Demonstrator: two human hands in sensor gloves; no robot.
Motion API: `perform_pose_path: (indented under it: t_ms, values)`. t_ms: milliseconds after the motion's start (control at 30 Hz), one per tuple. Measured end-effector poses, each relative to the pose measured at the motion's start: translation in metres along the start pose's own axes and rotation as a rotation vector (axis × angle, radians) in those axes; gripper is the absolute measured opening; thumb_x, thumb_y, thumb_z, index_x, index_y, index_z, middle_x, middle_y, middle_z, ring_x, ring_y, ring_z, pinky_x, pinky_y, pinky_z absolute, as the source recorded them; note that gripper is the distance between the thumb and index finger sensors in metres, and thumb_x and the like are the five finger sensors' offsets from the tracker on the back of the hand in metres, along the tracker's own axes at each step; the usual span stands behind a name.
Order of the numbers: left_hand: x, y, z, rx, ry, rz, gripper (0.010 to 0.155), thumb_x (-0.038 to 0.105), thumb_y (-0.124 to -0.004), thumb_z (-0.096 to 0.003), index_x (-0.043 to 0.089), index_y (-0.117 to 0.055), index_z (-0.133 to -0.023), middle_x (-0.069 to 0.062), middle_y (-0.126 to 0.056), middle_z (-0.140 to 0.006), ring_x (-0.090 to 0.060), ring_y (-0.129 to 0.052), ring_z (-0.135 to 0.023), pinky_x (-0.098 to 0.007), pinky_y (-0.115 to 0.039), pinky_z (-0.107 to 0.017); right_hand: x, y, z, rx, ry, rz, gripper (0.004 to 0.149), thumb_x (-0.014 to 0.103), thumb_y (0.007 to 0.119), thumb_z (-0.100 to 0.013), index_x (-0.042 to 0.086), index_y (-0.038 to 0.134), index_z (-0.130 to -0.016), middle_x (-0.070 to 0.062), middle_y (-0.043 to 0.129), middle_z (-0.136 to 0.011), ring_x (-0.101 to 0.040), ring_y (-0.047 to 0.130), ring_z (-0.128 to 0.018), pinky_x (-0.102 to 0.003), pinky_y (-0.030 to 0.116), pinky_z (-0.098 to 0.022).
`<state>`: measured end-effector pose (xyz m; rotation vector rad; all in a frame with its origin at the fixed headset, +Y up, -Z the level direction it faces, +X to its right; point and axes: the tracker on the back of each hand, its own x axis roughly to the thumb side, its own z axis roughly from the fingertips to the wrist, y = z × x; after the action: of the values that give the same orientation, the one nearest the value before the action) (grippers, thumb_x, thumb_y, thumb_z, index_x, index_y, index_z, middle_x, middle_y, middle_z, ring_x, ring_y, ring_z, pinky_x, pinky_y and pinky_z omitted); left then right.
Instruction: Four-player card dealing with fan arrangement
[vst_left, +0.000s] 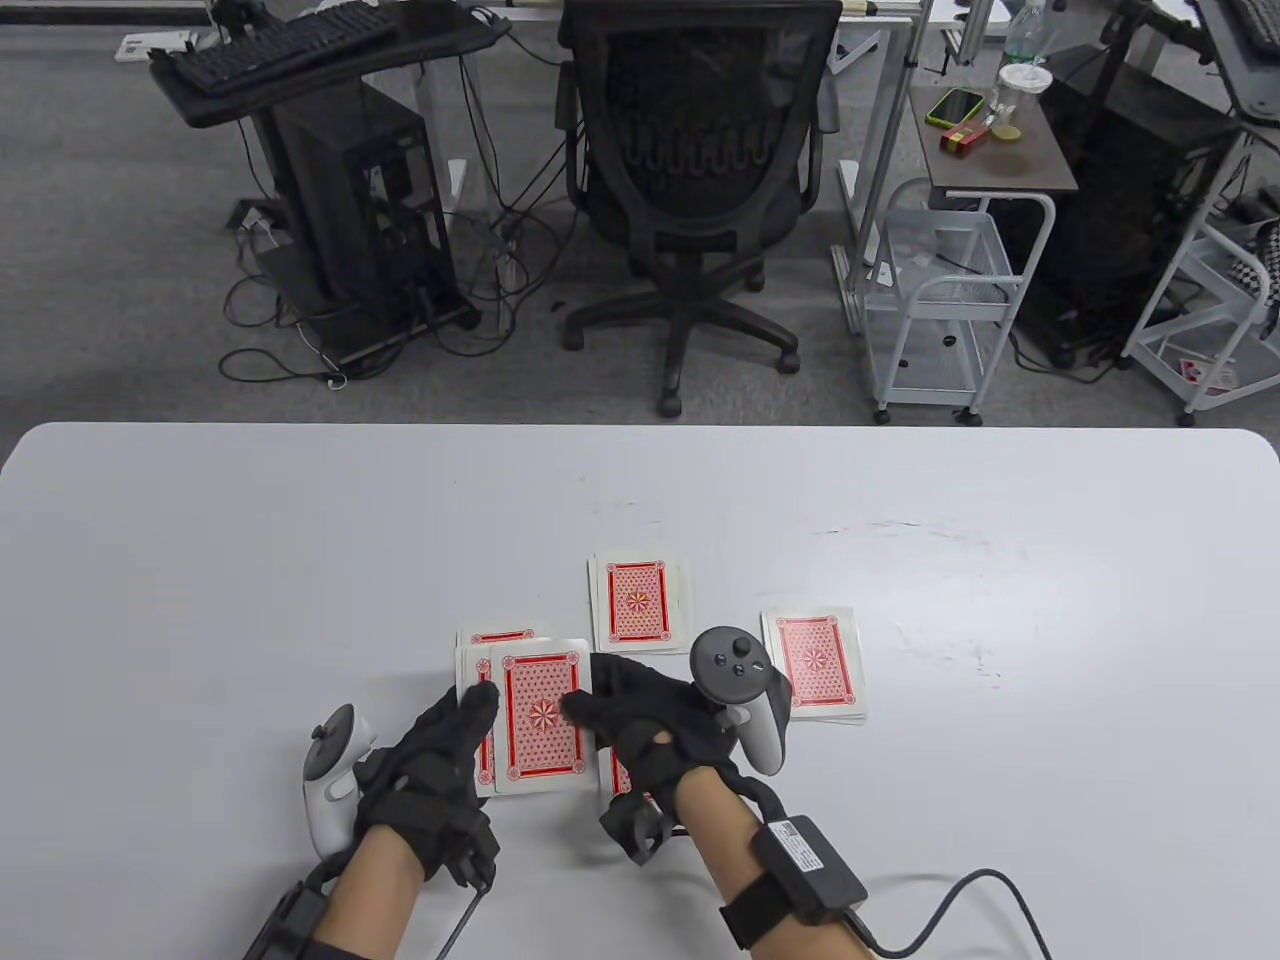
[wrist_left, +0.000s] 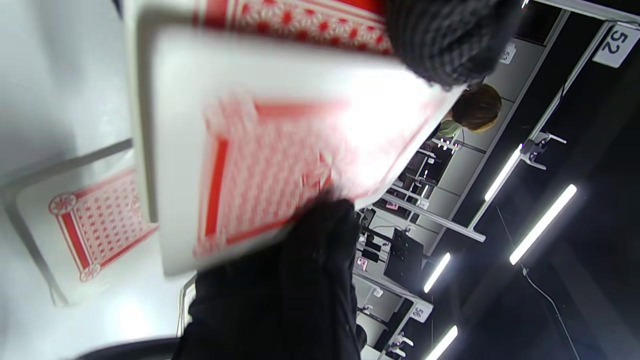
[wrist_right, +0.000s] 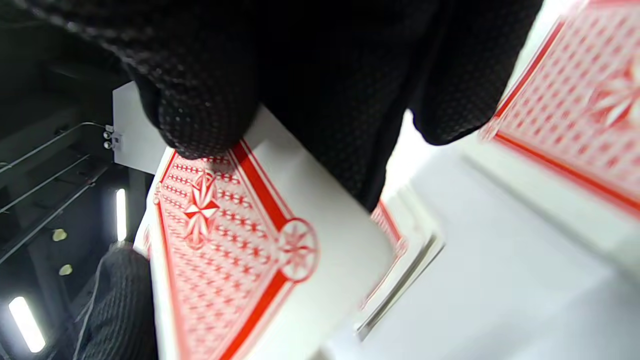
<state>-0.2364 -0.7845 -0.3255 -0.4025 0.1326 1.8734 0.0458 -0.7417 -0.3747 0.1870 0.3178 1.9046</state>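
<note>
Left hand (vst_left: 435, 765) grips the deck (vst_left: 480, 700); right hand (vst_left: 650, 715) pinches the top card (vst_left: 540, 720). Slide it off singly, flat and face down, toward a pile (vst_left: 638, 602).

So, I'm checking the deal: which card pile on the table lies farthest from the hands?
The far pile, straight ahead past the held cards. The right pile sits beside the right hand.

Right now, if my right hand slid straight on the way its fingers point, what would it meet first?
The right hand points left across the top card, so it would probably meet the left hand holding that card's far edge; height is hard to judge.
</note>
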Motion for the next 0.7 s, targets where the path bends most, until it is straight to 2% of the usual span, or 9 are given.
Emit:
perform_pose_path:
  t_ms: [67,200,367,467,533,567,700]
  values:
    - [0.002,0.01,0.0,0.037,0.006,0.0,0.046,0.047,-0.077,-0.0513,0.033,-0.072,-0.095,0.008,-0.09,-0.09,-0.025,-0.101,-0.076,-0.044,-0.088,-0.053,-0.004,-0.015,0.003,-0.03,0.024,0.029,0.063,0.031,0.089,-0.048,0.001,0.065,-0.098,-0.002,0.092,-0.07,-0.018,0.106,-0.043,-0.054,0.074,-0.051]
    - [0.004,0.026,0.001,0.101,0.011,-0.007,0.046,0.048,-0.077,-0.0516,0.033,-0.072,-0.095,0.008,-0.089,-0.091,-0.025,-0.1,-0.076,-0.044,-0.088,-0.054,-0.013,-0.03,0.005,-0.039,0.084,0.303,0.071,0.031,0.087,-0.05,0.001,0.052,-0.104,-0.003,0.084,-0.076,-0.013,0.101,-0.037,-0.053,0.076,-0.048]
    - [0.004,0.029,0.001,0.112,0.018,-0.012,0.046,0.048,-0.077,-0.0516,0.033,-0.071,-0.095,0.008,-0.089,-0.091,-0.025,-0.1,-0.076,-0.044,-0.088,-0.054,-0.022,-0.022,0.001,-0.032,0.191,0.577,0.076,0.033,0.087,-0.05,-0.001,0.047,-0.105,-0.004,0.081,-0.076,-0.012,0.103,-0.038,-0.051,0.077,-0.048]
    - [0.004,0.028,0.001,0.11,0.014,-0.02,0.046,0.048,-0.077,-0.0515,0.033,-0.072,-0.095,0.008,-0.09,-0.09,-0.025,-0.101,-0.076,-0.044,-0.088,-0.054,-0.022,-0.01,-0.002,-0.079,0.245,0.886,0.077,0.038,0.087,-0.05,0.0,0.05,-0.104,-0.002,0.083,-0.073,-0.009,0.102,-0.036,-0.049,0.078,-0.047]
    - [0.004,0.027,0.001,0.109,0.013,-0.026,0.046,0.048,-0.077,-0.0515,0.033,-0.072,-0.095,0.008,-0.09,-0.09,-0.025,-0.101,-0.076,-0.044,-0.088,-0.054,-0.023,-0.002,-0.004,-0.065,0.288,1.074,0.077,0.042,0.086,-0.05,0.001,0.049,-0.105,0.0,0.082,-0.072,-0.008,0.099,-0.035,-0.049,0.076,-0.049]
    - [0.004,0.028,0.001,0.109,0.015,-0.03,0.046,0.048,-0.077,-0.0515,0.033,-0.072,-0.095,0.008,-0.09,-0.09,-0.025,-0.101,-0.076,-0.044,-0.088,-0.054,-0.024,0.001,-0.004,-0.071,0.295,1.117,0.075,0.043,0.084,-0.051,0.002,0.05,-0.105,0.0,0.082,-0.072,-0.008,0.098,-0.034,-0.05,0.076,-0.049]
    - [0.003,0.028,0.0,0.107,0.015,-0.039,0.046,0.048,-0.078,-0.0514,0.033,-0.072,-0.095,0.008,-0.09,-0.09,-0.025,-0.101,-0.076,-0.044,-0.088,-0.054,-0.014,-0.002,-0.002,-0.075,0.252,1.073,0.074,0.046,0.082,-0.052,0.004,0.052,-0.104,-0.001,0.082,-0.074,-0.011,0.099,-0.038,-0.051,0.075,-0.05]
